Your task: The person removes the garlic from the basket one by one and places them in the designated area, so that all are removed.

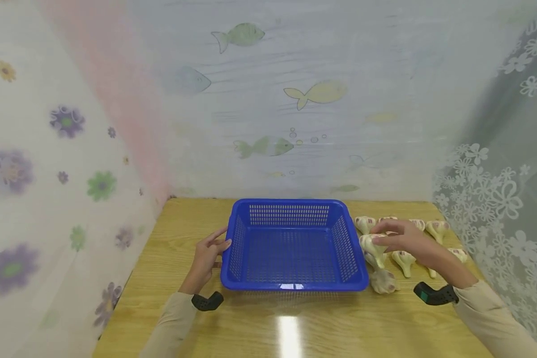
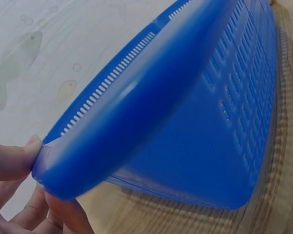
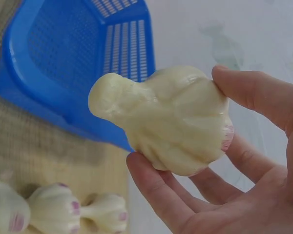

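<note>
A blue plastic basket (image 1: 291, 287) with slotted walls stands on the wooden table. My left hand (image 1: 207, 253) grips its left rim, thumb above and fingers beneath, as the left wrist view shows. My right hand (image 1: 407, 241) holds a white garlic bulb (image 3: 180, 122) between thumb and fingers, raised beside the basket's right wall. In the right wrist view the bulb's stem points toward the basket. More garlic bulbs (image 1: 403, 261) lie on the table under and around the right hand; some are partly hidden by it.
Several garlic bulbs (image 1: 437, 228) are spread over the table's right side, and one bulb (image 1: 383, 281) lies close to the basket's front right corner. A curtain (image 1: 259, 99) printed with fish hangs behind the wooden table (image 1: 246, 323). Flowered curtains (image 1: 62, 149) enclose the sides.
</note>
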Demonstrator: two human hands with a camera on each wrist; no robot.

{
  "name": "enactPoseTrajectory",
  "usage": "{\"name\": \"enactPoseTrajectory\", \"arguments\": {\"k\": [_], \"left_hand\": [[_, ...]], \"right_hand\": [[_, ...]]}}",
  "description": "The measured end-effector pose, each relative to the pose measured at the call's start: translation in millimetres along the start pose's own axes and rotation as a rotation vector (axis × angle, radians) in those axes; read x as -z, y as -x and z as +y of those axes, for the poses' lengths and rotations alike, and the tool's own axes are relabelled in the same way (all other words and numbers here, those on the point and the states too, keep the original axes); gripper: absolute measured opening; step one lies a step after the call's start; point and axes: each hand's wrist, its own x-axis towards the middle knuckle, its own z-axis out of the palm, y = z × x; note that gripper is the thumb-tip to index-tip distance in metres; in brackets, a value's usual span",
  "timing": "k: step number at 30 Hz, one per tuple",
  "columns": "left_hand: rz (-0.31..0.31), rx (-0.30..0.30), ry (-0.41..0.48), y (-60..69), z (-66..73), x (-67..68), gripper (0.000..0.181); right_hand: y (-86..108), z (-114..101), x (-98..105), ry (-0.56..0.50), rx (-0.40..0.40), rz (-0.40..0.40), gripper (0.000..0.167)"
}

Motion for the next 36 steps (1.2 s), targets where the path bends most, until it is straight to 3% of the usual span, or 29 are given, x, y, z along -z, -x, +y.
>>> {"name": "enactPoseTrajectory", "arguments": {"k": [9,17,36], "left_hand": [[-0.005,0.000,0.006,-1.1,0.4,0.1,0.044],[0.001,-0.001,0.001,-1.1,2.1,-0.8,0.043],[0.003,0.006,0.008,0.6,0.7,-0.6,0.043]], "right_hand": [[22.7,13,10,-0.008,-0.033,0.003,0.038],[34.3,31,17,-0.024,-0.132,0.006,0.043],[61.8,80,27,-0.051,-0.213,0.014,0.050]]}}
